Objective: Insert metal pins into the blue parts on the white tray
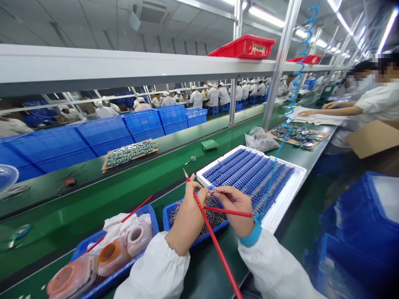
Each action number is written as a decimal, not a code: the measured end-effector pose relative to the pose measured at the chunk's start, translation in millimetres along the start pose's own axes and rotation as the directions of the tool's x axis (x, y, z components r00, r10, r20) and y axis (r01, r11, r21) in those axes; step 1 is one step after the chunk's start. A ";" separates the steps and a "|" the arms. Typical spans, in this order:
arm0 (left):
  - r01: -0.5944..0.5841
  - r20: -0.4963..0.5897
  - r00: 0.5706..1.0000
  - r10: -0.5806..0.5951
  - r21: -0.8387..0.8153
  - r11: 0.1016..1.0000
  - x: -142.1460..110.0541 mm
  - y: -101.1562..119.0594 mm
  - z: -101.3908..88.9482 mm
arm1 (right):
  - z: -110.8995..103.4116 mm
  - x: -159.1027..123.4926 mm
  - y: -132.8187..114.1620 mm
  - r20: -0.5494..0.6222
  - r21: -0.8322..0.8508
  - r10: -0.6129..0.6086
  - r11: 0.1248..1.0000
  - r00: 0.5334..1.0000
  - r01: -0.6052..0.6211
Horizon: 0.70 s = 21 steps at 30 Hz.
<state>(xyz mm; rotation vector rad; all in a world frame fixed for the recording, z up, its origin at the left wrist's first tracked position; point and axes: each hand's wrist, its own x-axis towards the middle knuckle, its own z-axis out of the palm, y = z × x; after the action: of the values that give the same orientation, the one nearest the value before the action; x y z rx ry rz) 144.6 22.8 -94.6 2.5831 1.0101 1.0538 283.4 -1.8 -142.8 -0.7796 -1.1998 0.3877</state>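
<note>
My left hand (187, 216) is closed around a long red pencil-like stick (215, 245) that runs from near my lap up past my fingers. My right hand (237, 207) grips a second red stick (230, 212) lying across it. Between the fingertips of both hands sits a small metal part (212, 191), pinched above a blue bin of small metal parts (212, 218). Just beyond stands a white tray (274, 211) filled with rows of blue components (249, 172). Both sleeves are white; a blue band circles my right wrist.
A blue bin (149, 214) at the left holds tape rolls, a white cloth and another red stick. A green conveyor belt (93, 207) runs past cardboard sheets of round parts (129, 151). A blue coiled hose (291, 99) hangs down. A co-worker's arm (330, 111) reaches over at the right. Blue crates line the far side.
</note>
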 end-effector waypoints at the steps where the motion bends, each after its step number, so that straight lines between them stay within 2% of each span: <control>1: 0.000 0.003 1.000 0.000 -0.002 1.000 -0.2 0.9 -0.4 | -0.5 -0.2 -0.2 0.005 -0.001 -0.002 1.000 1.000 0.002; 7: -0.029 0.014 0.999 0.029 -0.049 0.998 0.1 4.4 -1.4 | -2.7 1.2 -7.3 0.042 -0.002 -0.042 0.999 0.998 0.042; 15: -0.003 -0.010 1.000 0.003 -0.040 0.999 0.2 6.3 1.7 | 2.7 -8.8 -1.3 -0.026 -0.009 -0.052 0.999 0.998 0.051; 21: -0.072 -0.013 0.997 0.072 -0.002 0.997 1.2 2.3 1.8 | 5.3 -10.6 3.7 -0.041 -0.083 -0.088 0.993 0.995 0.085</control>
<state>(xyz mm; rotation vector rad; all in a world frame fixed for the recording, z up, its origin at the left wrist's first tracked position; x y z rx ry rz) 147.6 22.0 -94.3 2.6325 0.9247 1.0891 275.3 -4.4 -151.9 -0.7992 -1.2087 0.2504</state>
